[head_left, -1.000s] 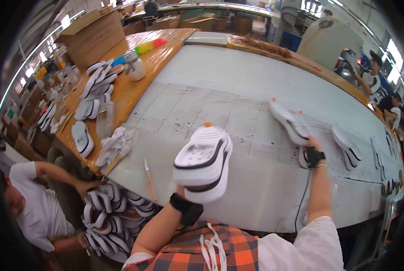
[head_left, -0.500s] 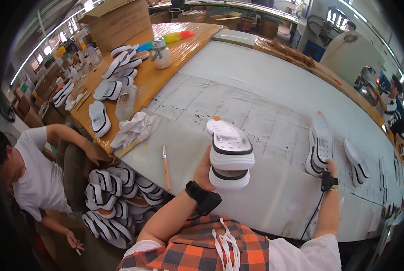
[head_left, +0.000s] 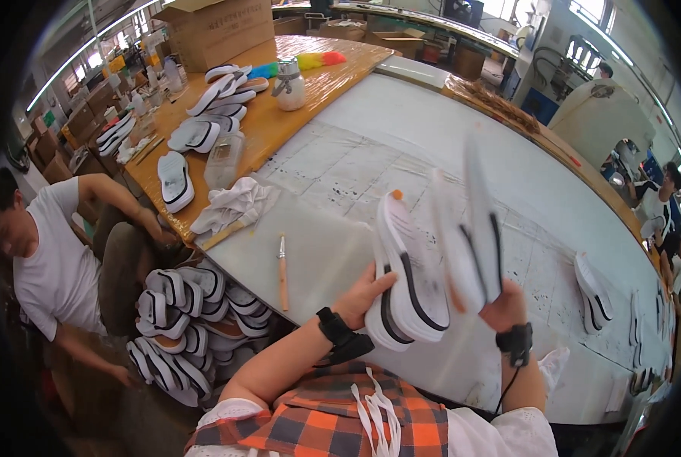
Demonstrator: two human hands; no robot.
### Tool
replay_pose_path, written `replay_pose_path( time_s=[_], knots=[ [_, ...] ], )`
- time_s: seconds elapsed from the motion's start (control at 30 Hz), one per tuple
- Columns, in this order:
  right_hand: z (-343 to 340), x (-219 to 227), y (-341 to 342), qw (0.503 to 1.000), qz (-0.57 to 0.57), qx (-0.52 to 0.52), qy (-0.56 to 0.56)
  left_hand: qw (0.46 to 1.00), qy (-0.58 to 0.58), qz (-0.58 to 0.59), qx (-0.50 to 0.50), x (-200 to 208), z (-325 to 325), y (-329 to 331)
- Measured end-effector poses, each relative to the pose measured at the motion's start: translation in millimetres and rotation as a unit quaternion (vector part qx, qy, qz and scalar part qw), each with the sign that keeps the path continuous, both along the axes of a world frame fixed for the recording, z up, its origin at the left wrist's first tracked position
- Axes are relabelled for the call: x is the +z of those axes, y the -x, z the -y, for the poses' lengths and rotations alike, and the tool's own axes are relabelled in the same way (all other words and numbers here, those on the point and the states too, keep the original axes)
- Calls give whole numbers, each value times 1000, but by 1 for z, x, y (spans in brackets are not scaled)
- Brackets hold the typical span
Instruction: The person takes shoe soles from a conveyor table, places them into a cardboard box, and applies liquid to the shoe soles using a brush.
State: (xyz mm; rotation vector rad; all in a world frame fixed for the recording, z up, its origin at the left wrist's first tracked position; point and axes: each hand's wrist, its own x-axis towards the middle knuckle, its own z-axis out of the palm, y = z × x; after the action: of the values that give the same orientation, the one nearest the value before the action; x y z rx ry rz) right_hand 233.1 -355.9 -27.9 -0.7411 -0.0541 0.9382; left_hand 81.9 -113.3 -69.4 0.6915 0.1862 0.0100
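Observation:
My left hand (head_left: 359,299) is closed round the near left side of two white shoe soles (head_left: 416,293) with black stripes, held tilted up over the table. An orange dot shows at their far tip. To the right, my right hand (head_left: 506,307) grips the lower end of another pair of white soles (head_left: 485,251), standing upright and smeared by motion. The two pairs are close together, with a narrow gap between them. On the table left of my left hand lies a brush (head_left: 283,274) with a wooden handle.
More soles (head_left: 593,293) stand on the white tabletop (head_left: 378,114) at the right. At the left edge are a crumpled cloth (head_left: 237,206), a clear container (head_left: 224,161) and a yellow table (head_left: 275,133) with soles. A heap of soles (head_left: 176,312) lies below, beside a seated person (head_left: 54,244).
My right hand has lifted its pair of soles off the table and carried it left, beside the other pair. My left hand has turned its soles onto their edges. The view has shifted slightly.

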Motion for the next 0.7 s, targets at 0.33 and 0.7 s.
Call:
replay_pose_path(
  time_s=[0.33,0.7],
  knots=[
    [-2,31,56,938,222,209,167,985,-138,65,78,8,-11,44],
    [-12,-73,80,991,92,63,75,944,-292,150,29,11,-35,72]
  ],
)
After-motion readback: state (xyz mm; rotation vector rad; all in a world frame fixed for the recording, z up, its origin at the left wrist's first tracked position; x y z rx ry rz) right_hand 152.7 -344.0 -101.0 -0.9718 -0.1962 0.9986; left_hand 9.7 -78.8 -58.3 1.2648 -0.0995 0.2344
